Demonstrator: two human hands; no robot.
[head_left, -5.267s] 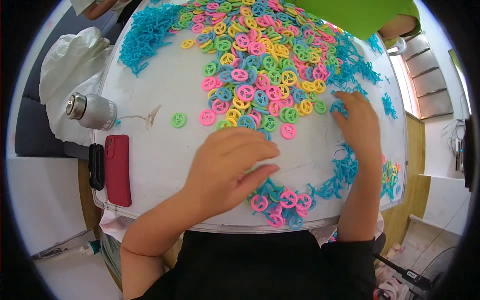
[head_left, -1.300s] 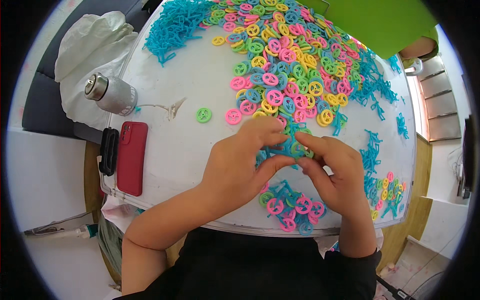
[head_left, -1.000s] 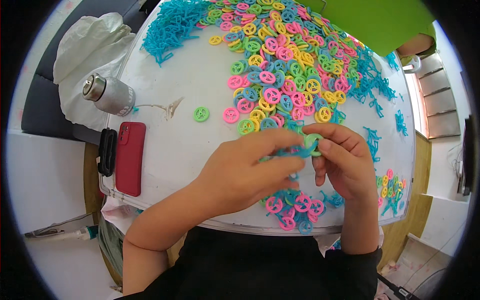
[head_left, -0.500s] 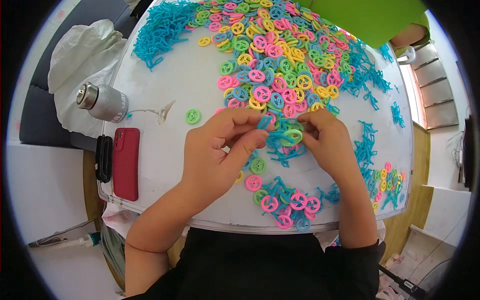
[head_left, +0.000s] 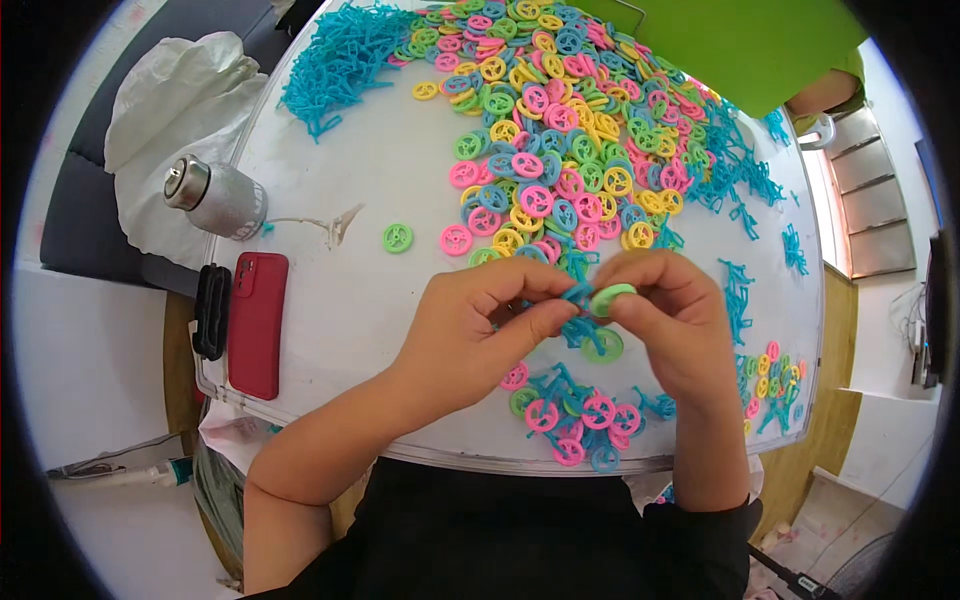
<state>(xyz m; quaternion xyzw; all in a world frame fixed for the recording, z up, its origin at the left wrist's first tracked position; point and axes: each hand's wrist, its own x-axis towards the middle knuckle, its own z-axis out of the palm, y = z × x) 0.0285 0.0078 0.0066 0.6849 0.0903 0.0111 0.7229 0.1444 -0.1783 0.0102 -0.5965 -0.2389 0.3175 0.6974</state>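
In the head view, two hands meet above the near middle of the white counter. The left hand pinches one blue plastic axle piece between thumb and fingertips. The right hand grips one green wheel, held edge-up just beside the blue piece, the two parts touching between the fingertips. A second green wheel lies flat on the counter right beneath the hands.

One lone green wheel and one lone pink wheel lie apart to the left of the main heap. The heap of wheels in pink, yellow, green and blue is too many to count and spreads across the far half. One pile of blue axle pieces sits at the far left; more blue pieces trail along the right side. A small cluster of assembled pieces rests near the front edge, partly hidden by the right wrist; another small cluster lies at the right edge.

On the left edge lie one red phone and one black object just beside it. One silver canister lies on its side near a white plastic bag. A bright green sheet covers the far right corner. The floor around is pale.
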